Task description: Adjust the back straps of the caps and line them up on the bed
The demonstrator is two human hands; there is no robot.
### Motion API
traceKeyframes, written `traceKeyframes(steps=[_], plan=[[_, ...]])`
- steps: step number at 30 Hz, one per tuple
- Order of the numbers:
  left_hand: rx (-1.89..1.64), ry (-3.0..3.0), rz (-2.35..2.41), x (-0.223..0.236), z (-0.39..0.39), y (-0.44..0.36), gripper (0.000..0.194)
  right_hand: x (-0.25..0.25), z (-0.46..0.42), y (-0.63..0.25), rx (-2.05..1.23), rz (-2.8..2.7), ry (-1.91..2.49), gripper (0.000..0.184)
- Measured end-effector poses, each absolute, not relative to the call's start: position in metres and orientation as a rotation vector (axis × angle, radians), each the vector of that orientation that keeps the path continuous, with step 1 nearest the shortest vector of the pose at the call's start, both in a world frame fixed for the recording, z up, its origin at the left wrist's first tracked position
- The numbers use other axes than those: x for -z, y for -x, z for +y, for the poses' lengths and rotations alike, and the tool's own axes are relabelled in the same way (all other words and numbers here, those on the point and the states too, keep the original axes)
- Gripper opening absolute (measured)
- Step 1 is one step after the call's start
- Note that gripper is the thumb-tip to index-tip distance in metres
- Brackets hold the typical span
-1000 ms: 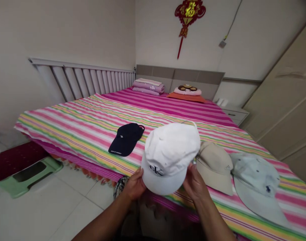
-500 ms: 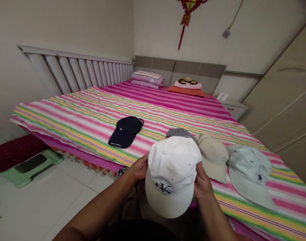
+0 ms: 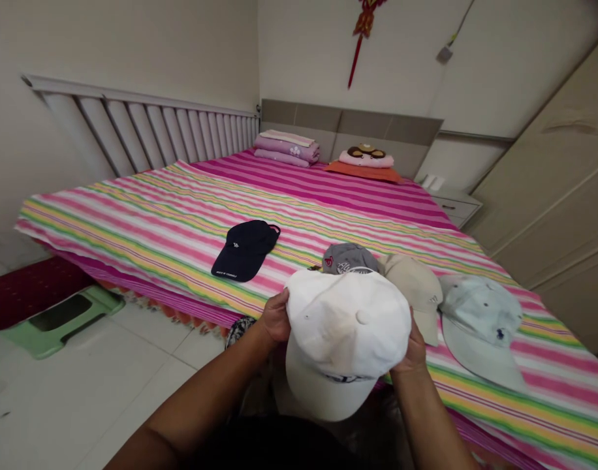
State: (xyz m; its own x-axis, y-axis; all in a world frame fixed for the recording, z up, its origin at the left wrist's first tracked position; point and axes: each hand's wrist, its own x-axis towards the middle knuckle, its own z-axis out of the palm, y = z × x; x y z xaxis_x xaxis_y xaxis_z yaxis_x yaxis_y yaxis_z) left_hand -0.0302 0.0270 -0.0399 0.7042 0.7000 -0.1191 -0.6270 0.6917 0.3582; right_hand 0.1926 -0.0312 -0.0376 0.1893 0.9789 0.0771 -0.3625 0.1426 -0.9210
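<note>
Since the white cotton baseball cap (image 3: 348,326) has a soft crown, the left hand (image 3: 275,318) and right hand (image 3: 410,349) hold it from either side, the left's fingers spread against the cloth, the right's mostly hidden behind it. Lifted over the edge of the striped bedsheet (image 3: 147,241), its curved brim tips downward. Beyond lie a grey cap (image 3: 348,258), beige cap (image 3: 416,287), pale denim cap (image 3: 478,320) and navy cap (image 3: 245,250).
</note>
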Motion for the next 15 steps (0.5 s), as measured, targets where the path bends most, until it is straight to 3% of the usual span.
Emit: traceKeyframes(steps=[5,10,15], plan=[[-0.735,-0.318,0.292,0.023,0.026,0.025,0.047,0.044,-0.036,-0.197,-1.082,-0.85,0.945,0.035],[-0.769,-0.327,0.299,0.021,0.03,0.025,0.04,0.055,-0.043,-0.207,-1.158,-0.817,0.945,0.048],[-0.838,-0.429,0.342,0.023,0.033,0.03,0.029,0.056,-0.046,-0.217,-1.176,-0.887,0.985,0.029]])
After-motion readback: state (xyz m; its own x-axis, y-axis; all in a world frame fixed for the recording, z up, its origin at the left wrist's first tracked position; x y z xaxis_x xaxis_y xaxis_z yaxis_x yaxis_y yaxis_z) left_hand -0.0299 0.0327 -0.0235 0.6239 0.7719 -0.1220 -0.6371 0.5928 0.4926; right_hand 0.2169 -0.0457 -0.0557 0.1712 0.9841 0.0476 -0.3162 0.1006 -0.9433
